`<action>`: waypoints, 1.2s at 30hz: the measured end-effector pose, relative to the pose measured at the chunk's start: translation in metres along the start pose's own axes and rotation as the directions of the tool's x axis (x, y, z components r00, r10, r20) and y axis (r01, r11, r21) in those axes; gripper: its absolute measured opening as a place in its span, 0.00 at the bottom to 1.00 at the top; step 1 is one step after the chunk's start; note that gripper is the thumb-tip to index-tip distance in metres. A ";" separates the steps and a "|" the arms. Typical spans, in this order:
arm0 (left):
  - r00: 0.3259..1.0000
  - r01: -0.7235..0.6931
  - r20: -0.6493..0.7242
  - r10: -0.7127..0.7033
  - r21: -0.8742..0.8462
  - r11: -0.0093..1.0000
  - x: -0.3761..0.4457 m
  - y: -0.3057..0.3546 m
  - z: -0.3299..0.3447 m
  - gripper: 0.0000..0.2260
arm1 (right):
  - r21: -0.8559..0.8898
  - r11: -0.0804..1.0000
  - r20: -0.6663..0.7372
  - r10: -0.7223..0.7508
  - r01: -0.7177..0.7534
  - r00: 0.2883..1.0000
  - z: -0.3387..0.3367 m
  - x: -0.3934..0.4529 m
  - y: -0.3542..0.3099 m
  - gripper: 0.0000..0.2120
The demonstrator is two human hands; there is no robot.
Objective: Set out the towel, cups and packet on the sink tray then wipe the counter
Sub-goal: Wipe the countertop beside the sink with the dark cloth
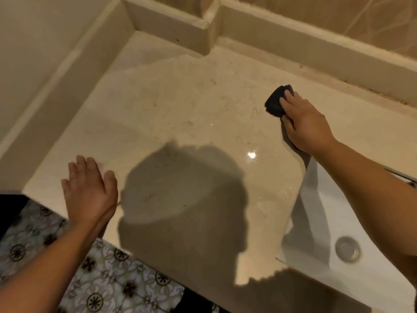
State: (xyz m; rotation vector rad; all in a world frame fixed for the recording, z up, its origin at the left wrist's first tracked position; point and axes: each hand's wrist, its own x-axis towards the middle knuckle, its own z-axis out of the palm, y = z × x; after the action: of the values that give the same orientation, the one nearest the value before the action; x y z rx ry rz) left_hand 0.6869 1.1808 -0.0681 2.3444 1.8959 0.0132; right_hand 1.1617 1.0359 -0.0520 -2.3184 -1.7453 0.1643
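A cream marble counter fills the middle of the head view, with faint dark specks and smears on it. My right hand presses a bunched dark cloth flat onto the counter at the right, near the back ledge. My left hand rests palm down with fingers spread on the counter's front left edge and holds nothing. No towel, cups, packet or tray are in view.
A white sink basin with a round metal drain lies at the lower right, under my right forearm. A raised ledge runs along the back and left wall. Patterned floor tiles show below the counter edge. A head shadow falls across the counter's front.
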 end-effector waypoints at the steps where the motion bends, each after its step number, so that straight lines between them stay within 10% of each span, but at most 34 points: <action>1: 1.000 0.004 0.001 -0.004 0.002 1.000 -0.001 0.001 -0.001 0.30 | 0.018 1.000 0.004 -0.023 0.022 1.000 0.002 -0.009 -0.009 0.18; 21: 0.999 -0.010 0.043 0.011 -0.012 1.000 -0.004 -0.002 -0.002 0.30 | 0.412 0.822 0.055 -0.454 0.394 0.889 0.077 -0.256 -0.314 0.15; 25: 0.999 -0.012 0.042 0.013 -0.024 1.000 -0.006 -0.001 -0.004 0.28 | 0.772 0.635 0.249 -0.354 0.036 0.901 0.076 -0.261 -0.334 0.18; 27: 0.999 -0.015 0.041 0.016 -0.019 1.000 -0.005 -0.001 -0.004 0.28 | 0.851 0.413 0.411 -0.137 -0.325 0.901 0.066 -0.254 -0.337 0.18; 29: 0.998 -0.013 0.058 0.014 -0.029 0.999 -0.004 -0.003 -0.004 0.29 | 0.819 -0.063 0.572 0.021 -0.570 0.820 0.049 -0.242 -0.333 0.18; 32: 0.998 -0.020 0.054 0.021 -0.027 0.999 -0.006 -0.003 -0.005 0.29 | 0.537 -0.652 0.669 -0.056 -0.534 0.741 0.028 -0.227 -0.308 0.18; 36: 0.998 -0.010 0.060 0.011 -0.018 1.000 -0.006 -0.001 -0.007 0.28 | 0.569 -0.742 0.561 0.034 -0.355 0.827 -0.012 -0.192 -0.249 0.14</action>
State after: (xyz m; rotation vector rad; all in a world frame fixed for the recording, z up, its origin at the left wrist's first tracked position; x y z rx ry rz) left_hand 0.6841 1.1757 -0.0610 2.3158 1.8487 -0.0384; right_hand 0.8784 0.9159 0.0124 -0.7475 0.1208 1.4714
